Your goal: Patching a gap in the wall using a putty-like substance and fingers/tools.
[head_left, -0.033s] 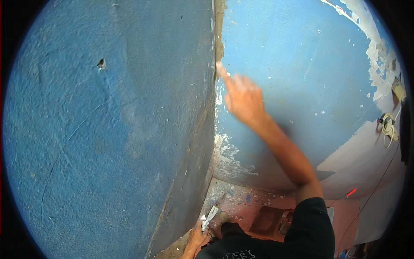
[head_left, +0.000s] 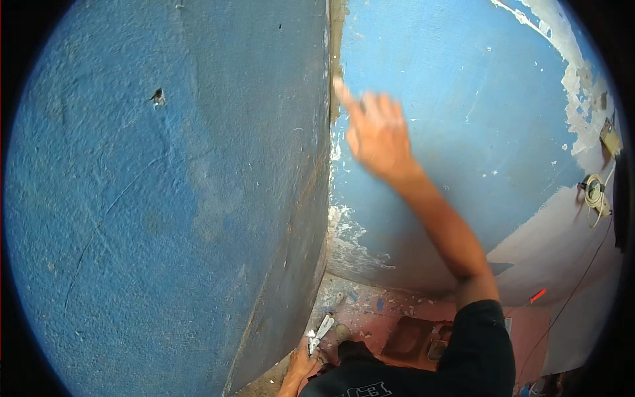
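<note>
Right hand (head_left: 378,135): raised, blurred, index finger extended to the cracked corner seam (head_left: 334,59) between two blue walls (head_left: 165,198), holding nothing; left hand (head_left: 301,367): low by the floor (head_left: 370,308), fingers closed around a pale scraper (head_left: 322,333).

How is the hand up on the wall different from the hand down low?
The right hand is raised high with a finger stretched to the blue wall's corner seam; the left hand hangs low near the floor. The right hand is empty; the left hand grips a pale flat-bladed tool. The right hand looks blurred, the left hand sharper but partly hidden. Both are bare.
</note>
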Available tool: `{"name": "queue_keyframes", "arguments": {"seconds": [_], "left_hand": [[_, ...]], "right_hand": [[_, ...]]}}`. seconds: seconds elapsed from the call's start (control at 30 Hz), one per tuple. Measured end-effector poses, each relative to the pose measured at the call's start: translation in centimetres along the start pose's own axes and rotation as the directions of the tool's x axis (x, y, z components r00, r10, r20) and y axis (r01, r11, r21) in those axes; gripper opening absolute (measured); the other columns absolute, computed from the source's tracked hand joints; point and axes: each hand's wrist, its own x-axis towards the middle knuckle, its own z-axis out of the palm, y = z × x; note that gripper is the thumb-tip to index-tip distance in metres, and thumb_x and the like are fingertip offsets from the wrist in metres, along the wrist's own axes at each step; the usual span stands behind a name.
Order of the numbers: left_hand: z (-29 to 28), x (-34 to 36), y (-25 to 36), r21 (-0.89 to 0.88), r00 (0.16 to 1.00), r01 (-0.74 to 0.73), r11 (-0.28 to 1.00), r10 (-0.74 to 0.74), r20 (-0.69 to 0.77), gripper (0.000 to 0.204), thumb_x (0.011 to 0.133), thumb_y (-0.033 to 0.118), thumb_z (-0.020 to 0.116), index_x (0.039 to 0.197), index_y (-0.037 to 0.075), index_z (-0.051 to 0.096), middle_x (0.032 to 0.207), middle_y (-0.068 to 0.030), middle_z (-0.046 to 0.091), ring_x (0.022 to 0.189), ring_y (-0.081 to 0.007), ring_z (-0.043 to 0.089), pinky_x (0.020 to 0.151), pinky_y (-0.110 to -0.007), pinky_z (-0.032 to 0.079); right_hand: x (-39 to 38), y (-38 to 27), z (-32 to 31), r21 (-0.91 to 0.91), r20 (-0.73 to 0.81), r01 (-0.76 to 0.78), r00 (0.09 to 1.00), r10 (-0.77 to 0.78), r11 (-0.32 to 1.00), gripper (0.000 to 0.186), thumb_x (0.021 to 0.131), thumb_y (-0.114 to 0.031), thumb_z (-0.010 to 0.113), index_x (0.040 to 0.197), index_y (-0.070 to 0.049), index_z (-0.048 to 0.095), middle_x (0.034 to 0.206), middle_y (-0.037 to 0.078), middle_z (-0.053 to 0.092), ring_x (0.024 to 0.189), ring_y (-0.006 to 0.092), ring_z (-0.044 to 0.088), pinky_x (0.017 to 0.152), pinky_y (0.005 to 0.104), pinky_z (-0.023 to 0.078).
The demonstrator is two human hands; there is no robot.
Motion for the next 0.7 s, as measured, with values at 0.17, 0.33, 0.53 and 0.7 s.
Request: {"name": "queue_keyframes", "arguments": {"seconds": [0.17,0.33,0.53,0.7], "left_hand": [[-0.4,0.4,1.3,-0.025,0.981,0.118,0.993,-0.112,0.157,0.051,0.090,0.028,0.066,0.133,0.004,0.049,0.114,-0.0326,0.064,0.109,-0.0519,0.060,0.093,-0.055,0.047],[0.0,0.2,2.0,-0.019,0.996,0.071,0.997,-0.070,0.059,0.038,0.090,0.028,0.070,0.111,0.005,0.047,0.092,-0.0294,0.067,0.093,-0.0519,0.063,0.079,-0.055,0.049],[-0.2,-0.7,0.7,0.040,0.991,0.110,0.993,-0.112,0.070,0.039,0.090,0.028,0.070,0.112,0.005,0.047,0.093,-0.0293,0.067,0.094,-0.0513,0.064,0.081,-0.054,0.050],[-0.5,-0.7,0.9,0.048,0.982,0.155,0.987,-0.159,0.100,0.040,0.089,0.028,0.070,0.112,0.005,0.047,0.093,-0.0288,0.067,0.094,-0.0507,0.065,0.081,-0.053,0.050]], "right_hand": [[8.9,6.5,-4.1,-0.265,-0.419,0.215,0.852,-0.313,0.940,0.069,0.086,-0.029,0.071,0.149,-0.012,0.049,0.142,0.008,0.056,0.138,0.0276,0.045,0.116,0.0530,0.030],[9.9,7.4,-3.5,-0.184,-0.281,0.290,0.900,-0.333,0.939,0.066,0.089,-0.031,0.063,0.148,-0.007,0.047,0.160,0.016,0.036,0.149,0.0378,0.031,0.120,0.0624,0.018],[5.5,6.0,2.5,-0.221,-0.246,0.261,0.918,-0.313,0.940,0.065,0.092,-0.041,0.066,0.148,-0.013,0.049,0.156,0.003,0.045,0.152,0.0239,0.026,0.125,0.0542,0.012],[0.8,4.8,5.8,-0.217,-0.119,0.284,0.942,-0.315,0.934,0.073,0.091,-0.050,0.066,0.151,-0.014,0.046,0.161,0.004,0.038,0.153,0.0243,0.023,0.126,0.0555,0.010]]}}
